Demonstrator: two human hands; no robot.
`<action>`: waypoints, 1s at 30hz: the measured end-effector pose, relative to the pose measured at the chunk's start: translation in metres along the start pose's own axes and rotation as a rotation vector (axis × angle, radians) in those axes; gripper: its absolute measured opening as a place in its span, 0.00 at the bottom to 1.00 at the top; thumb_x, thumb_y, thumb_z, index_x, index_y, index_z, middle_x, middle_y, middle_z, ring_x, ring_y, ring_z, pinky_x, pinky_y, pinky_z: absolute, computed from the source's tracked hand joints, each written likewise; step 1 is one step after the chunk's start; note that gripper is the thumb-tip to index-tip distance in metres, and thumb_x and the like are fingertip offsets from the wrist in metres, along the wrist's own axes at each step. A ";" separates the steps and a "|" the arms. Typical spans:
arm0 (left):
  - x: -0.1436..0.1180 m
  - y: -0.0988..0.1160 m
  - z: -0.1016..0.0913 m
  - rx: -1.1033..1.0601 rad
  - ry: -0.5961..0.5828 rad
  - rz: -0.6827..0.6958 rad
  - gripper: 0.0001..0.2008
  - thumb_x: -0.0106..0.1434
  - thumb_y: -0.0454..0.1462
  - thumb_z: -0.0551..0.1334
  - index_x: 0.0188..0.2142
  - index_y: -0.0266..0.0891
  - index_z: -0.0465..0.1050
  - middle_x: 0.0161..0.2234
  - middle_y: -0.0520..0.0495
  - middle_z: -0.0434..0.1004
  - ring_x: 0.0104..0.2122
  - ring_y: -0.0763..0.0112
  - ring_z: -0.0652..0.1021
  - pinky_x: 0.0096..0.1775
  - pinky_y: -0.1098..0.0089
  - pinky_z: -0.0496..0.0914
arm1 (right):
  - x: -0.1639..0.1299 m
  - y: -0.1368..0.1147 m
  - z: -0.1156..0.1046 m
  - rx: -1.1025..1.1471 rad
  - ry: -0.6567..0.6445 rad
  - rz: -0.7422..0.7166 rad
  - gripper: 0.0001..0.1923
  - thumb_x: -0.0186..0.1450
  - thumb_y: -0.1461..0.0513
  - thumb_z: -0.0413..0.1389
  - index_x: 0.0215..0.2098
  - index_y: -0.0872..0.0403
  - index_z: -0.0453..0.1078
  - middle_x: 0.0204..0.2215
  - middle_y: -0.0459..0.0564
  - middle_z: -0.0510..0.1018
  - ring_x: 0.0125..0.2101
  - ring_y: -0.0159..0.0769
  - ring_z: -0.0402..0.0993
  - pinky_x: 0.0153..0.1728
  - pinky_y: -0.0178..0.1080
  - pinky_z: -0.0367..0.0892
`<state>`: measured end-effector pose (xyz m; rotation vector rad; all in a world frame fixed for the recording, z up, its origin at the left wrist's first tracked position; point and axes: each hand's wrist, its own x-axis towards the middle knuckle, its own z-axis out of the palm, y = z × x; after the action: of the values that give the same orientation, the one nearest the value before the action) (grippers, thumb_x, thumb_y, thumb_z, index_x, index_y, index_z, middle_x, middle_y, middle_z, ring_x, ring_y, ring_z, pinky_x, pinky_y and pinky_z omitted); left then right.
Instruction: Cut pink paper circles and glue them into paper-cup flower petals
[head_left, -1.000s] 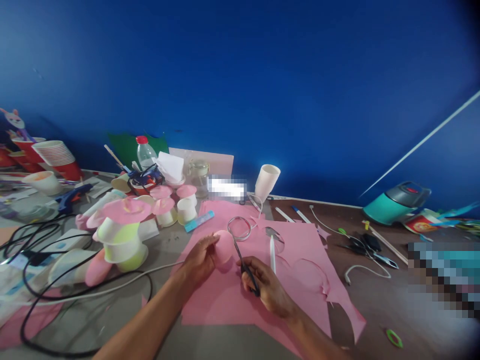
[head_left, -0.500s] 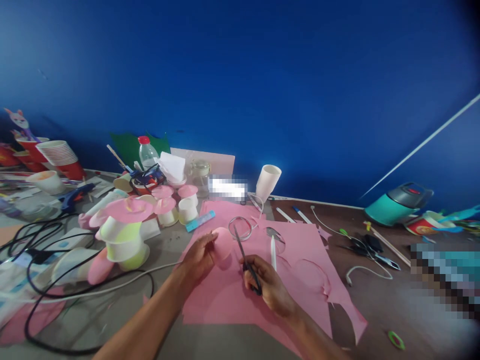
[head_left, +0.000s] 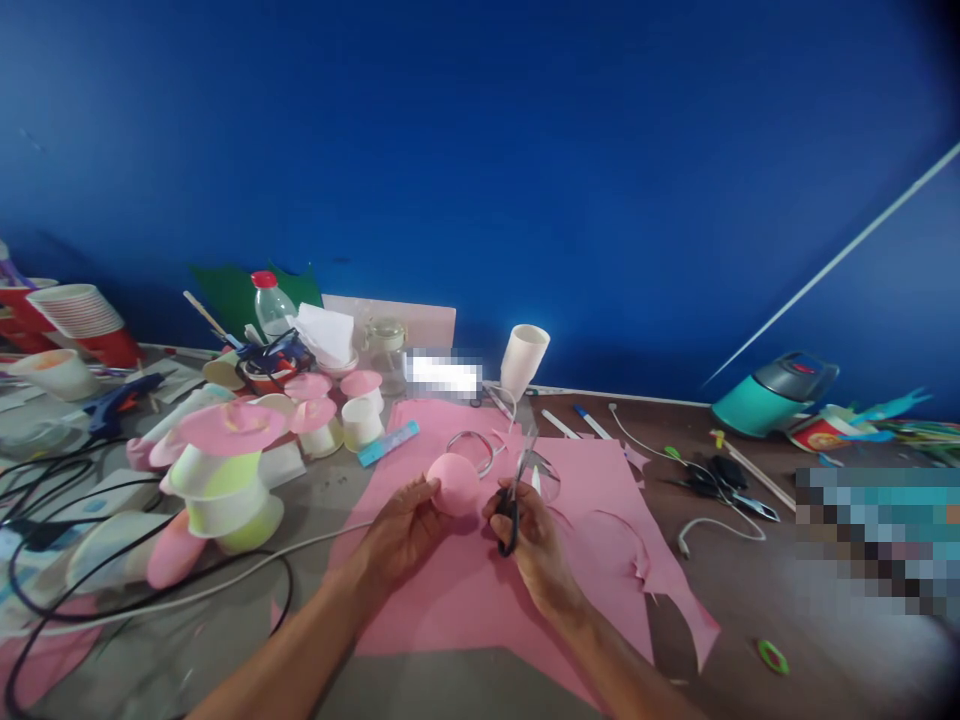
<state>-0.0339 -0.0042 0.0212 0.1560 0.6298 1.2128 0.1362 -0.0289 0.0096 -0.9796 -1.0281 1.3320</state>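
Holding a cut pink paper disc [head_left: 453,484] in my left hand [head_left: 405,528], my right hand [head_left: 529,530] grips scissors [head_left: 514,495]; several pink-topped cups [head_left: 225,470] stand finished far left, pink sheet [head_left: 480,580] partly used.

The paper disc [head_left: 453,484] and the big paper sheet [head_left: 480,590] under it are plain pink. The scissors [head_left: 513,500] have black handles and silvery blades. At two o'clock of them sits a teal kettle [head_left: 772,400] with a grey lid, against a deep blue wall [head_left: 525,150].

I'm at a craft worktable against a blue wall [head_left: 525,150]. Paper cups [head_left: 75,310], pink paper sheet [head_left: 465,590], glue gun [head_left: 112,403] and cables [head_left: 45,500] clutter it.
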 end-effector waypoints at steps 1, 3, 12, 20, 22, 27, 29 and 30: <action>-0.001 -0.001 0.001 0.016 -0.039 -0.011 0.06 0.60 0.23 0.61 0.36 0.29 0.76 0.32 0.41 0.83 0.30 0.67 0.83 0.36 0.71 0.79 | 0.001 0.001 0.000 -0.002 0.013 -0.009 0.25 0.53 0.52 0.68 0.44 0.50 0.67 0.30 0.46 0.75 0.27 0.32 0.68 0.26 0.33 0.63; -0.004 -0.003 0.002 0.046 -0.106 -0.021 0.07 0.59 0.23 0.62 0.36 0.29 0.76 0.33 0.41 0.83 0.31 0.66 0.83 0.37 0.71 0.78 | 0.002 0.003 0.001 0.002 0.035 -0.018 0.24 0.53 0.54 0.69 0.44 0.50 0.68 0.31 0.46 0.76 0.29 0.32 0.69 0.28 0.34 0.65; -0.005 -0.007 -0.005 0.117 -0.191 -0.120 0.07 0.57 0.26 0.66 0.37 0.31 0.79 0.33 0.41 0.84 0.31 0.65 0.82 0.36 0.69 0.78 | 0.006 0.007 -0.003 0.002 0.076 0.023 0.23 0.51 0.55 0.70 0.42 0.50 0.70 0.26 0.42 0.74 0.25 0.30 0.68 0.27 0.33 0.64; -0.010 -0.004 -0.001 0.256 -0.265 -0.203 0.07 0.54 0.29 0.72 0.34 0.30 0.78 0.28 0.42 0.82 0.27 0.67 0.81 0.31 0.72 0.76 | 0.003 -0.007 -0.004 -0.020 -0.003 0.100 0.24 0.48 0.55 0.71 0.40 0.51 0.72 0.25 0.41 0.71 0.25 0.29 0.65 0.27 0.33 0.63; -0.008 -0.002 -0.002 0.266 -0.282 -0.184 0.08 0.54 0.30 0.72 0.34 0.30 0.78 0.29 0.41 0.82 0.26 0.67 0.81 0.31 0.72 0.76 | 0.001 -0.011 -0.004 -0.029 -0.012 0.094 0.23 0.49 0.54 0.71 0.40 0.50 0.72 0.26 0.42 0.71 0.26 0.30 0.65 0.27 0.33 0.62; 0.001 0.002 -0.007 0.079 -0.142 -0.010 0.06 0.54 0.26 0.69 0.32 0.31 0.77 0.28 0.46 0.82 0.28 0.71 0.81 0.35 0.75 0.77 | -0.004 -0.013 -0.006 -0.087 -0.144 0.132 0.22 0.54 0.50 0.66 0.42 0.52 0.71 0.22 0.41 0.65 0.22 0.29 0.58 0.22 0.33 0.53; 0.003 0.004 -0.006 0.007 -0.061 0.039 0.06 0.55 0.24 0.67 0.31 0.33 0.76 0.27 0.48 0.82 0.28 0.73 0.81 0.35 0.75 0.77 | -0.005 -0.011 -0.007 -0.102 -0.219 0.144 0.22 0.56 0.49 0.65 0.42 0.53 0.70 0.21 0.40 0.64 0.22 0.29 0.56 0.22 0.33 0.51; 0.003 0.005 -0.005 -0.018 -0.040 0.049 0.07 0.55 0.23 0.66 0.31 0.33 0.76 0.27 0.49 0.82 0.28 0.73 0.81 0.35 0.74 0.77 | -0.006 -0.009 -0.008 -0.104 -0.249 0.148 0.22 0.57 0.49 0.64 0.42 0.53 0.70 0.21 0.40 0.63 0.22 0.28 0.55 0.22 0.33 0.51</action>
<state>-0.0396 -0.0009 0.0182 0.1810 0.5832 1.2591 0.1463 -0.0345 0.0162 -0.9998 -1.2431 1.5641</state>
